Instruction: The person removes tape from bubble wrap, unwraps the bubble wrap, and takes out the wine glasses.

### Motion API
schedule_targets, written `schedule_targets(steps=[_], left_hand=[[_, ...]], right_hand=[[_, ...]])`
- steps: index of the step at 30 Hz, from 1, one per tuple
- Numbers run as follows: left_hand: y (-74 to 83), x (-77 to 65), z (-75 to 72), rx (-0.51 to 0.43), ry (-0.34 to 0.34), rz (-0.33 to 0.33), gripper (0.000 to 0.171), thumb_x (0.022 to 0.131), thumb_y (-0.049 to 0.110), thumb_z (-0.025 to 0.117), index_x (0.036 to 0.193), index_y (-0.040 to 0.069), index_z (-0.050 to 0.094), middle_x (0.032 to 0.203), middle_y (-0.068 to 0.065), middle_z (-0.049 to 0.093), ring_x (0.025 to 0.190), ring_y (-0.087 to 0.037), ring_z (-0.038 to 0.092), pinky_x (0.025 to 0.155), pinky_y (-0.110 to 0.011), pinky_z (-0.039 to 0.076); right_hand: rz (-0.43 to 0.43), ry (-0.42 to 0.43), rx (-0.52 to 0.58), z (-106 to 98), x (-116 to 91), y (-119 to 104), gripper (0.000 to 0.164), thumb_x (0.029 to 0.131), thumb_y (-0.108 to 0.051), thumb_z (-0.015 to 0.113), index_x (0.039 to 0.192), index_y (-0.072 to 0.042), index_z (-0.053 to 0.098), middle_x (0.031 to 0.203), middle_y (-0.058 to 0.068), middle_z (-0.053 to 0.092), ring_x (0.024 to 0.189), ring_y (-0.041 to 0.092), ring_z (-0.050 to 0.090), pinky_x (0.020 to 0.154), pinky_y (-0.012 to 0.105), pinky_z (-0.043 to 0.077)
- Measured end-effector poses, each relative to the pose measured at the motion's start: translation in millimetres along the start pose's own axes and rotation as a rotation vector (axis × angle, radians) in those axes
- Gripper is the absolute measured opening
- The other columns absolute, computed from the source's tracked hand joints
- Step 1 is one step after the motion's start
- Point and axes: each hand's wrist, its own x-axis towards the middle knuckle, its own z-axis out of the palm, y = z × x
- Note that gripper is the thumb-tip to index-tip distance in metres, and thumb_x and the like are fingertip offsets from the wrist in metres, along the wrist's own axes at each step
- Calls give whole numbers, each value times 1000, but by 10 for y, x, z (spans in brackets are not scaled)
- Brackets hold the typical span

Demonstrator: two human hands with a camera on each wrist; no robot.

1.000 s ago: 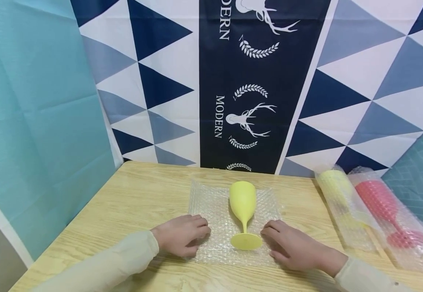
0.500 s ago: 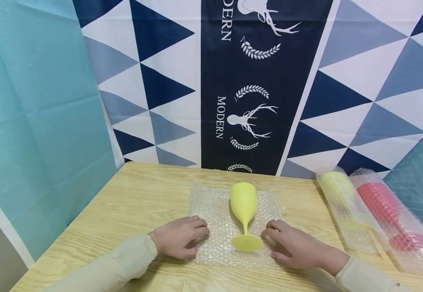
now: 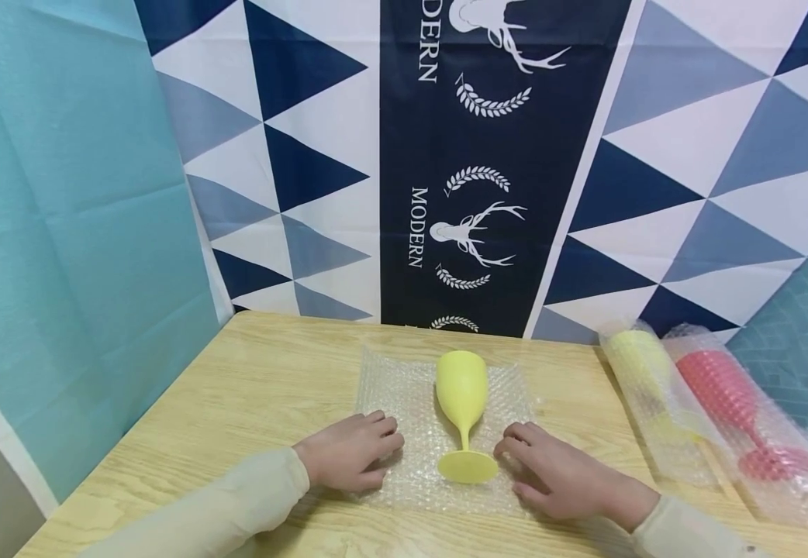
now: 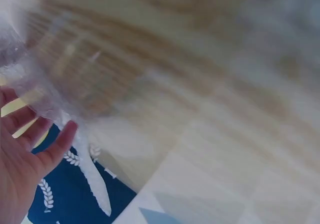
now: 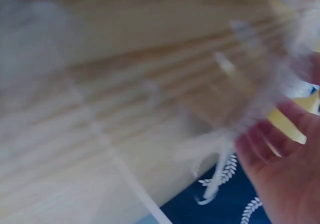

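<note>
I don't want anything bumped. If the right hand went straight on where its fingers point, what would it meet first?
Probably the yellow goblet lying on the bubble wrap, near its foot, though how high the right hand sits is unclear.

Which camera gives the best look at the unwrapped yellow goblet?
The head view: it shows the goblet from rim to foot, lying on bubble wrap between the left hand and right hand. Both wrist views show only yellow patches, probably parts of it, partly hidden by those hands.
</note>
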Motion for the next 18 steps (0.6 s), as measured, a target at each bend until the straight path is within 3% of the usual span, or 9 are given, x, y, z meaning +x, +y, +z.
schedule_targets(steps=[10, 18], left_hand=[[46, 101, -51, 8, -55, -40, 15, 87, 30, 55, 98, 21, 51, 83, 8, 42, 76, -8, 34, 56, -16, 27], [52, 130, -112, 28, -152, -78, 18, 87, 33, 56, 100, 22, 51, 86, 8, 43, 77, -7, 36, 57, -17, 30]], right_hand=[[71, -89, 61, -61, 33, -43, 36, 80, -20, 72, 113, -19, 57, 104, -6, 52, 89, 2, 44, 72, 24, 46], [50, -52, 64, -8, 23, -20, 36, 79, -20, 72, 112, -20, 57, 105, -8, 52, 90, 1, 44, 73, 25, 47]])
